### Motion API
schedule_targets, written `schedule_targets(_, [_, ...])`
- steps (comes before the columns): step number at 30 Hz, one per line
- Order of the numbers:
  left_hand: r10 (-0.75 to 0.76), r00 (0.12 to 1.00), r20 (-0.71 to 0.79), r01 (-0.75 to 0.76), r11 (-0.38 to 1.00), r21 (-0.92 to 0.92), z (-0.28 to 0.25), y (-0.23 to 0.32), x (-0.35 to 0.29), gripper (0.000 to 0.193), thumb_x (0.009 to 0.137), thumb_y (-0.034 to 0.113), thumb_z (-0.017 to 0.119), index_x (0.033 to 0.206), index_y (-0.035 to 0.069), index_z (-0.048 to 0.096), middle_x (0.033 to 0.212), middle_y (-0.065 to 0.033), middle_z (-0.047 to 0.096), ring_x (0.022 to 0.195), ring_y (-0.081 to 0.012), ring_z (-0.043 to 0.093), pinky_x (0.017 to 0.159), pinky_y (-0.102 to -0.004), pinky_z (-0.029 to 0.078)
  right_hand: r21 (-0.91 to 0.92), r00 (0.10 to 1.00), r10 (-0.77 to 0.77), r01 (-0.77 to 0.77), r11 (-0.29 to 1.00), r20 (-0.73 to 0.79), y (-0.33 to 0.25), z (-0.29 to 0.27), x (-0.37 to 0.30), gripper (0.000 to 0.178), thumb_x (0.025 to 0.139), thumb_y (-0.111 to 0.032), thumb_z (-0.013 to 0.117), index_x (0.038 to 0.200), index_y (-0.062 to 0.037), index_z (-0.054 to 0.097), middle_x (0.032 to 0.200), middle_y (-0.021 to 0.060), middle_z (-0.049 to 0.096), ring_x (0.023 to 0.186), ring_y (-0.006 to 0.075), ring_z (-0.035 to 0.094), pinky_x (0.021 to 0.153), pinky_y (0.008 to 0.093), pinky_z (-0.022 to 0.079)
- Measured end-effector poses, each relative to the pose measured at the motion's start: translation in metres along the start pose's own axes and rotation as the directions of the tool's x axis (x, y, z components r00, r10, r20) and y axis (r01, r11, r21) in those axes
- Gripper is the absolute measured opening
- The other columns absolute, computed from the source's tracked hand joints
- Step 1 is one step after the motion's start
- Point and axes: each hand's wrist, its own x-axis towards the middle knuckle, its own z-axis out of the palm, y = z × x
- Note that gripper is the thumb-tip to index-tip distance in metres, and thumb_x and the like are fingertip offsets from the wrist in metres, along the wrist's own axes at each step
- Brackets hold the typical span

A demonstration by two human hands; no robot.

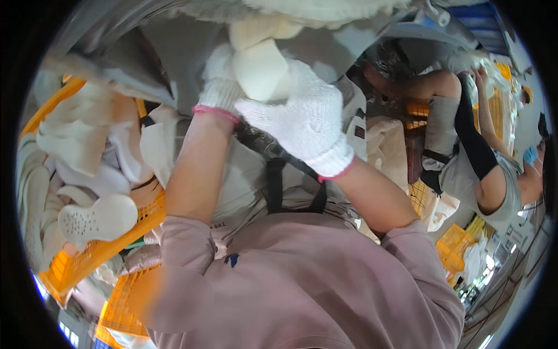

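Observation:
Both my hands wear white knit gloves with pink cuffs and close around a smooth, cream-coloured insole (260,68) at the upper middle. My left hand (222,78) grips its left side, with the fingertips partly hidden behind it. From the right, my right hand (308,116) presses against it, thumb along the lower edge. The insole's far end reaches up close to a fuzzy white wheel-like edge (308,10) of a machine; I cannot tell whether the two touch.
At my left, an orange crate (110,251) holds several white pieces, among them a perforated insole (104,218). Another orange crate (122,308) stands below it. To the right a co-worker (494,168) sits close by, near an orange crate (453,247). Grey machine housing (180,52) surrounds my hands.

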Motion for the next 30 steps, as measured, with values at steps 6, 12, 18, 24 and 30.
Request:
schedule_targets(6, [0.648, 0.76, -0.051, -0.52, 0.653, 0.55, -0.004, -0.032, -0.003, 0.047, 0.1, 0.036, 0.068, 0.131, 0.0, 0.064, 0.121, -0.0204, 0.074, 0.107, -0.0364, 0.074, 0.093, -0.0457, 0.061, -0.15, 0.998, -0.045, 0.037, 0.988, -0.052, 0.002, 0.007, 0.019, 0.048, 0.078, -0.052, 0.091, 0.094, -0.0073, 0.083, 0.085, 0.0157, 0.079, 0.082, 0.0344, 0.078, 0.074, 0.0423, 0.062])
schedule_targets(12, [0.422, 0.906, -0.002, -0.357, 0.768, 0.532, -0.012, -0.029, -0.013, 0.05, 0.085, 0.04, 0.081, 0.117, 0.003, 0.072, 0.115, -0.0163, 0.077, 0.1, -0.037, 0.077, 0.087, -0.0452, 0.062, 0.083, 0.989, 0.146, -0.145, 0.986, -0.001, 0.01, 0.013, 0.008, 0.049, 0.08, -0.046, 0.092, 0.113, -0.0114, 0.082, 0.106, 0.0118, 0.08, 0.092, 0.0291, 0.078, 0.085, 0.0382, 0.061])
schedule_targets(18, [-0.249, 0.966, 0.064, 0.237, 0.768, -0.595, 0.027, 0.012, -0.044, 0.043, 0.108, 0.033, 0.056, 0.133, 0.001, 0.066, 0.122, -0.016, 0.076, 0.106, -0.0315, 0.077, 0.093, -0.0412, 0.064, 0.116, 0.977, 0.175, -0.189, 0.975, 0.124, 0.001, 0.002, 0.004, 0.055, 0.078, -0.049, 0.093, 0.117, -0.0125, 0.082, 0.109, 0.0149, 0.079, 0.101, 0.032, 0.078, 0.089, 0.0407, 0.061])
schedule_targets(24, [0.348, 0.938, 0.009, -0.341, 0.912, 0.23, 0.035, -0.003, -0.044, 0.048, 0.111, 0.049, 0.051, 0.126, 0.006, 0.066, 0.119, -0.0107, 0.074, 0.105, -0.0271, 0.075, 0.087, -0.0415, 0.062, 0.239, 0.814, 0.264, -0.434, 0.869, 0.517, -0.01, -0.033, 0.017, 0.049, 0.083, -0.048, 0.086, 0.113, -0.0098, 0.078, 0.109, 0.0167, 0.077, 0.104, 0.0366, 0.074, 0.093, 0.0434, 0.058])
schedule_targets(30, [-0.055, 0.986, -0.157, -0.009, 0.925, -0.38, 0.031, -0.013, -0.022, 0.049, 0.113, 0.049, 0.045, 0.128, 0.009, 0.067, 0.12, -0.0118, 0.074, 0.106, -0.0298, 0.073, 0.091, -0.0443, 0.06, -0.413, 0.927, -0.026, 0.191, 0.89, 0.373, -0.018, -0.037, -0.015, 0.026, 0.088, -0.032, 0.075, 0.098, -0.0083, 0.074, 0.097, 0.0168, 0.071, 0.088, 0.0386, 0.07, 0.08, 0.0499, 0.058])
